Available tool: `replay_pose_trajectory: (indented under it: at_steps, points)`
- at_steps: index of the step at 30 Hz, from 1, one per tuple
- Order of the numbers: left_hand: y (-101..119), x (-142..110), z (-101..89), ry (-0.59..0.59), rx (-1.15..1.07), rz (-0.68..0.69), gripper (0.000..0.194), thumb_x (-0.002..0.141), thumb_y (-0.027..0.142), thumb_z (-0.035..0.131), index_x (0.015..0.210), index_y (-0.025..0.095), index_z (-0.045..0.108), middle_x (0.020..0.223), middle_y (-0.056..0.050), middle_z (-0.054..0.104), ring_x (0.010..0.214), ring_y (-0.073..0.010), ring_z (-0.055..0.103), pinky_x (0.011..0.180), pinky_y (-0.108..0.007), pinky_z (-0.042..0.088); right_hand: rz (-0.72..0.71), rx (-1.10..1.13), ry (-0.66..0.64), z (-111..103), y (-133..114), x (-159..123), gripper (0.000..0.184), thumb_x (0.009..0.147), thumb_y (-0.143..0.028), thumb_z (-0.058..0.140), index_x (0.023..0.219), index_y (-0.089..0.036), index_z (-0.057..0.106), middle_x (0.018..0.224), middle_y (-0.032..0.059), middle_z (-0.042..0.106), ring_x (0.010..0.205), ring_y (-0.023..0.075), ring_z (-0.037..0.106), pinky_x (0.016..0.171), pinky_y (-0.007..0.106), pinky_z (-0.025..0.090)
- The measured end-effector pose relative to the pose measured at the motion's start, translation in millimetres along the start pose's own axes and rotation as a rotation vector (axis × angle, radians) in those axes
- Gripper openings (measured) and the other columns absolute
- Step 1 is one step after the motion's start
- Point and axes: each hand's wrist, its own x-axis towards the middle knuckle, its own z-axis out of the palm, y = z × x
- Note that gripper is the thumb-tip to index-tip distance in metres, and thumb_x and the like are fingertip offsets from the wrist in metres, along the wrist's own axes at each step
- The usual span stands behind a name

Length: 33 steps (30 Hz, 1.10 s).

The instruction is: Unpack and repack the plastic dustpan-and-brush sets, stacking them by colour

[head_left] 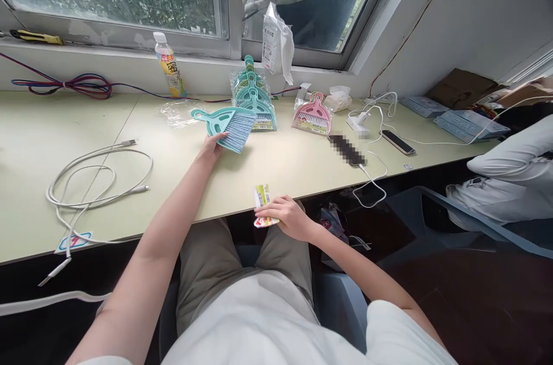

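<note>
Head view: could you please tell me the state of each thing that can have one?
Left hand: holding teal brush set
Teal brush set: unwrapped
Right hand: holding printed card
Printed card: held
Teal sets behind: wrapped, overlapping
Pink set: wrapped
Bottle: standing, capped
Red-and-blue wires: bundled
White cable: loosely coiled
Phone: screen dark

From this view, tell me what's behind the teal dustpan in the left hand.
Behind the held dustpan are packaged teal dustpans; its brush hides the nearest one's lower left part.
</note>
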Motion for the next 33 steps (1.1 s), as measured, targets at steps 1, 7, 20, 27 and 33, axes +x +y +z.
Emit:
replay_pose_trajectory:
  at_steps: [1, 7, 20, 27, 33]
  points:
    - [0.7, -2.3, -0.8, -0.002, -0.002, 0.0, 0.051, 0.068, 0.0, 0.071, 0.114, 0.018, 0.063, 0.094, -0.004, 0.071, 0.083, -0.0154, 0.071, 0.073, -0.024, 0.061, -0.03, 0.101, -0.021, -7.8, -2.2, 3.0, 0.05, 0.093, -0.003, 0.037, 0.127, -0.025, 0.066, 0.128, 0.0015, 0.07, 0.113, 0.0208, 0.067, 0.095, 0.038, 0.048]
    - [2.8, -7.7, -5.3, -0.031, 0.005, 0.006, 0.052, 0.068, 0.003, 0.072, 0.116, 0.018, 0.062, 0.095, -0.005, 0.072, 0.081, -0.0151, 0.07, 0.075, -0.026, 0.06, 0.004, 0.458, 0.126, -99.8, 26.3, 60.5, 0.029, 0.098, -0.025, 0.05, 0.114, -0.023, 0.074, 0.114, 0.0034, 0.076, 0.109, 0.02, 0.07, 0.094, 0.032, 0.053]
    - [2.6, -14.7, -6.4, -0.129, 0.064, 0.04, 0.049, 0.067, 0.039, 0.086, 0.108, 0.02, 0.067, 0.109, -0.009, 0.074, 0.095, -0.0226, 0.072, 0.077, -0.028, 0.06, 0.121, -0.117, 0.18, 3.5, 84.3, 229.6, 0.052, 0.102, -0.04, 0.04, 0.153, -0.03, 0.038, 0.164, 0.0073, 0.025, 0.155, 0.0287, 0.015, 0.119, 0.068, 0.0]
    - [-5.7, -2.7, -12.0, -0.001, 0.111, -0.009, 0.047, 0.059, 0.018, 0.083, 0.102, 0.022, 0.064, 0.096, -0.005, 0.073, 0.085, -0.0206, 0.072, 0.071, -0.029, 0.057, 0.148, 0.014, 0.041, 15.0, 115.4, 223.8, 0.057, 0.103, -0.051, 0.024, 0.157, -0.032, 0.026, 0.166, 0.006, 0.018, 0.156, 0.0306, 0.004, 0.111, 0.077, -0.003]
    - [-5.8, -8.6, -9.7, -0.027, 0.079, 0.02, 0.053, 0.053, 0.005, 0.075, 0.103, 0.017, 0.063, 0.093, -0.004, 0.073, 0.085, -0.0203, 0.07, 0.08, -0.034, 0.057, 0.243, 0.288, 0.251, 16.4, 111.6, 222.6, 0.049, 0.099, -0.052, 0.037, 0.143, -0.033, 0.052, 0.165, 0.0034, 0.025, 0.155, 0.0317, 0.009, 0.115, 0.074, 0.001]
